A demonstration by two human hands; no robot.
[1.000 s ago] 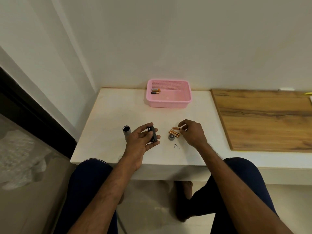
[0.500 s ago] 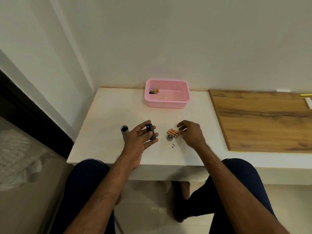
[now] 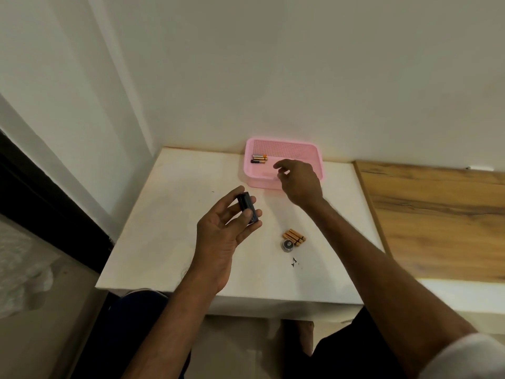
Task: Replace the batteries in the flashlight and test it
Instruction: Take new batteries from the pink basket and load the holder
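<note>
My left hand (image 3: pixel 224 233) is raised palm-up over the worktop (image 3: pixel 169 242), thumb and fingers curled around the black battery holder (image 3: pixel 247 211), which lies slanted across my fingertips. My right hand (image 3: pixel 300 183) reaches out over the near edge of the pink basket (image 3: pixel 258 182) at the back of the worktop, fingers loosely bent, forefinger and thumb apart, gripping nothing I can make out. In the basket's left end lie 2 batteries (image 3: pixel 259 159) side by side. A small cluster of gold batteries (image 3: pixel 294 236) lies on the worktop between my forearms, touching a round metal cap (image 3: pixel 287 245) just in front of it. A wooden board (image 3: pixel 437 214) covers the surface to the right.
</note>
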